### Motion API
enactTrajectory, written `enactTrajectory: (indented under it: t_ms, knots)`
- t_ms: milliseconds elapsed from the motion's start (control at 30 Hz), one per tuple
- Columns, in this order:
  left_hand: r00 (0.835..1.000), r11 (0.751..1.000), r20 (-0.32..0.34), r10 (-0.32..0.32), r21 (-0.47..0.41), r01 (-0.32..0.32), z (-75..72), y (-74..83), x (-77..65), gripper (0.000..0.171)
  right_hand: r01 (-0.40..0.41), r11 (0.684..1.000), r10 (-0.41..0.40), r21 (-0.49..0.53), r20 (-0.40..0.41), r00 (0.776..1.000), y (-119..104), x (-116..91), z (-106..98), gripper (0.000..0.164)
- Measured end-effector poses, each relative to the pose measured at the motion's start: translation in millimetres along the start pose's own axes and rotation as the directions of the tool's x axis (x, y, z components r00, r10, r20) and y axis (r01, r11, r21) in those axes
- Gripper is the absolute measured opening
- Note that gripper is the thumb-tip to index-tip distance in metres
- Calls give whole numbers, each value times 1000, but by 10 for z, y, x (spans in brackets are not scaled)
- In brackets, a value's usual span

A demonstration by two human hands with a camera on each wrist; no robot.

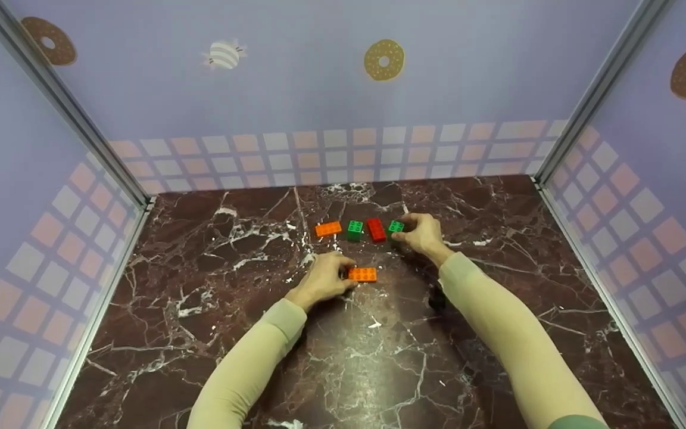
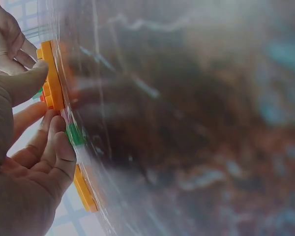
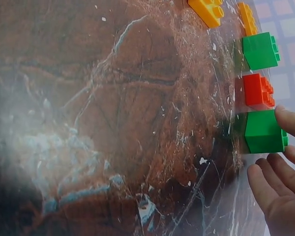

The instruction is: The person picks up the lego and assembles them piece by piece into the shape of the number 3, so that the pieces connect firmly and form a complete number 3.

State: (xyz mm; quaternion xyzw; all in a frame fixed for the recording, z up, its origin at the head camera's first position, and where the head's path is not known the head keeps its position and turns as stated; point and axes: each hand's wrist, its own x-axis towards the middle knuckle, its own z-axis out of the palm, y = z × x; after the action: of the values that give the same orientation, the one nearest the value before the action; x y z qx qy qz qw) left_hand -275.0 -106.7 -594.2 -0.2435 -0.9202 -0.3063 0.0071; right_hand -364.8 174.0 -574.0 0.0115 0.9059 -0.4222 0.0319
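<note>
My left hand pinches the left end of an orange toy building brick between thumb and index finger, low over the tabletop. Farther back, the right hand has its thumb and index finger on a green brick, the rightmost of a loose row. Left of that brick stands a red brick, then a second green brick, then another orange brick at the row's left end. Studs face up on the bricks. The left wrist view shows the held orange brick edge-on.
A dark red marbled tabletop lies under everything. Pale purple panels with a checked border enclose it at the back, left and right, joined by grey metal strips.
</note>
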Motion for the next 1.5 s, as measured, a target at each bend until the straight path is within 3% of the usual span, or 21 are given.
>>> enactTrajectory:
  t_ms: [267,433,567,667,833,933,1067,1167,1200,1300,1367,1500]
  knots:
    - [1000,1000,-24,9,-14,-10,344,-454,166,38,32,999,-31,14,-25,999,130,140,67,40]
    - [1000,998,-15,8,-64,-9,255,-364,167,32,4,1000,-4,-2,-3,1000,32,61,59,41]
    - [999,993,6,-41,-115,42,205,-311,169,31,28,999,-29,-31,-37,999,255,267,168,38]
    - [998,993,9,-61,-102,61,289,-417,215,30,50,997,-54,-66,-68,996,456,453,268,36]
    - [998,998,14,-61,-26,61,394,-541,274,32,63,995,-68,-79,-58,996,508,498,298,40]
    - [997,997,24,-76,-29,76,396,-548,280,32,47,997,-50,-62,-34,998,375,368,237,40]
    - [998,996,8,-67,-56,67,255,-369,199,29,47,998,-48,-41,-17,999,250,238,153,38]
    - [998,995,8,-63,-80,63,105,-178,136,27,83,996,-84,-17,-17,996,343,283,152,39]
    - [999,995,5,-52,-90,52,167,-268,177,27,71,997,-72,-26,-10,997,267,231,124,38]
    - [998,994,11,-61,-86,62,143,-247,180,27,92,996,-92,-23,-16,996,211,145,82,39]
    - [997,995,7,-72,-72,73,197,-311,206,27,67,997,-67,-47,-4,998,16,-12,17,40]
    - [994,991,27,-110,-75,112,229,-325,232,30,79,994,-78,-69,12,997,-25,-73,2,42]
